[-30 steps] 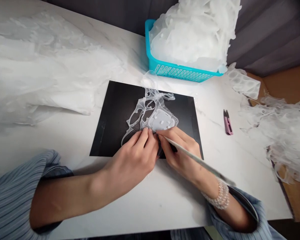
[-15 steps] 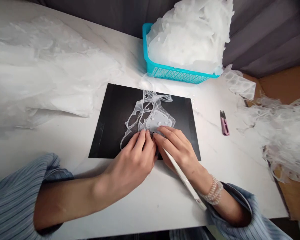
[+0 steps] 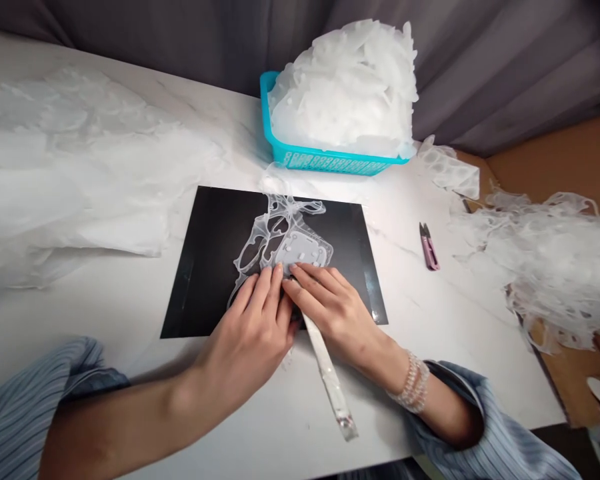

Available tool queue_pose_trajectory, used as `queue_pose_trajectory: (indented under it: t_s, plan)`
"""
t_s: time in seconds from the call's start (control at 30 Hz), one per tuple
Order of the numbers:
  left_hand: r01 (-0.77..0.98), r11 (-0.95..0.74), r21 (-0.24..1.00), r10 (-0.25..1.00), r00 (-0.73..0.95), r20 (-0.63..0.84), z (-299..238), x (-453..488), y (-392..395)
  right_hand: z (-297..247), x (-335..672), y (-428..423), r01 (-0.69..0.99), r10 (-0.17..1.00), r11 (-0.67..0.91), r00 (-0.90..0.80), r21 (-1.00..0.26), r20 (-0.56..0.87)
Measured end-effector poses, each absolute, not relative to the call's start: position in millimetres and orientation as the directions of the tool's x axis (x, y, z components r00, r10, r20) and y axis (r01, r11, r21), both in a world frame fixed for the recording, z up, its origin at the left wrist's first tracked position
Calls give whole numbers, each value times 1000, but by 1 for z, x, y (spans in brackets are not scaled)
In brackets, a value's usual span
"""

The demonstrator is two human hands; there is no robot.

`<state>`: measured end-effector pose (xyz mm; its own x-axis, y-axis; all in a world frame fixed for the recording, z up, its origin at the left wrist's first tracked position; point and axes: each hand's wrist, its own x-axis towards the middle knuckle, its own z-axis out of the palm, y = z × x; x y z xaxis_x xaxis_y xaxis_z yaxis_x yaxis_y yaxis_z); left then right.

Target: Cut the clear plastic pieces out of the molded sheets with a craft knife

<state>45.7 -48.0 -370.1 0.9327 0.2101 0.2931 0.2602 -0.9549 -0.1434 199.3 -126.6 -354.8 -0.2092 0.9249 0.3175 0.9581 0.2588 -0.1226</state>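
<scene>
A translucent, rubbery-looking sheet (image 3: 275, 223) full of cut-out holes lies on a black mat (image 3: 200, 267). It includes a rounded greyish panel (image 3: 300, 250) with small raised tabs. My left hand (image 3: 253, 327) presses its bunched fingers on the sheet's near edge, gripping it there. Beside it, my right hand (image 3: 335, 307) rests fingertips on the panel's near side. From under that palm a long, flat white-wrapped handle (image 3: 327, 373) points back toward me; its working end is hidden by my fingers. The fingertips of both hands nearly touch.
A turquoise basket (image 3: 340, 160) heaped with translucent white pieces (image 3: 345, 93) stands behind the mat. Stacked translucent sheets (image 3: 75, 173) lie to the left. Pink thread snips (image 3: 429, 248) are at the right, near a tangled pile of clear scrap (image 3: 570, 267) on a cardboard box (image 3: 550, 150).
The white-wrapped handle has swung from lying along my right forearm to pointing more straight toward me. Both hands stay close together at the sheet's near edge. The whole view has shifted slightly.
</scene>
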Motion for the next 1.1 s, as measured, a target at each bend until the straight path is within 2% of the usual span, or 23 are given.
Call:
queue_pose_trajectory:
  t_s: [0.07, 0.13, 0.2, 0.27, 0.3, 0.4, 0.43, 0.57, 0.63, 0.7, 0.77, 0.8, 0.83, 0.87, 0.93, 0.97, 1.03, 1.1]
  plan:
    - [279, -949, -145, 230, 931, 283, -369, 45, -50, -356, 198, -123, 944, 916, 283, -213, -171, 340]
    - [278, -949, -147, 236, 938, 255, -369, 45, -50, -353, 215, -118, 911, 912, 252, -110, -327, 395]
    - [275, -952, -137, 239, 943, 233, -369, 44, -50, -344, 259, -118, 807, 896, 133, 151, -575, 419]
    - [275, -954, -120, 244, 943, 228, -370, 44, -50, -331, 325, -125, 595, 850, 2, 423, -804, 315]
    - [278, -954, -112, 247, 941, 232, -370, 44, -50, -325, 361, -132, 485, 853, -9, 461, -874, 247]
    - [279, -955, -97, 251, 939, 235, -372, 44, -51, -310, 445, -166, 436, 841, -43, 501, -899, 203]
    - [282, -955, -92, 254, 938, 234, -372, 44, -51, -308, 459, -178, 353, 829, -59, 539, -934, 152]
    - [266, -964, -31, 246, 926, 286, -364, 49, -47, -308, 440, -203, 215, 821, -99, 570, -972, 43]
    - [235, -969, 74, 246, 906, 344, -353, 55, -40, -308, 402, -198, 156, 827, -64, 561, -986, 35]
    - [211, -938, 276, 305, 880, 363, -338, 64, -30, -306, 361, -185, 87, 845, -20, 534, -996, 30]
    - [218, -777, 590, 444, 855, 268, -322, 74, -18, -300, 325, -172, 51, 875, -12, 484, -999, 15]
    - [216, -617, 757, 502, 849, 167, -315, 79, -13, -296, 311, -167, 30, 886, -13, 463, -999, 2]
    - [190, -413, 891, 509, 859, 53, -309, 82, -8, -293, 299, -164, 13, 896, -9, 444, -1000, -2]
    - [157, -192, 969, 465, 884, -51, -304, 85, -4, -290, 290, -162, -2, 901, -1, 434, -1000, -2]
    - [107, 164, 981, 311, 938, -155, -298, 87, 0, -286, 279, -161, -23, 904, 13, 428, -1000, 2]
    - [99, 259, 961, 258, 952, -167, -296, 87, 1, -284, 277, -162, -22, 903, 16, 430, -1000, 5]
    - [92, 306, 947, 248, 953, -173, -295, 84, 0, -283, 274, -164, -1, 902, 1, 431, -1000, 1]
    - [93, 262, 960, 288, 943, -170, -296, 82, -2, -283, 273, -166, 54, 908, -24, 420, -998, 1]
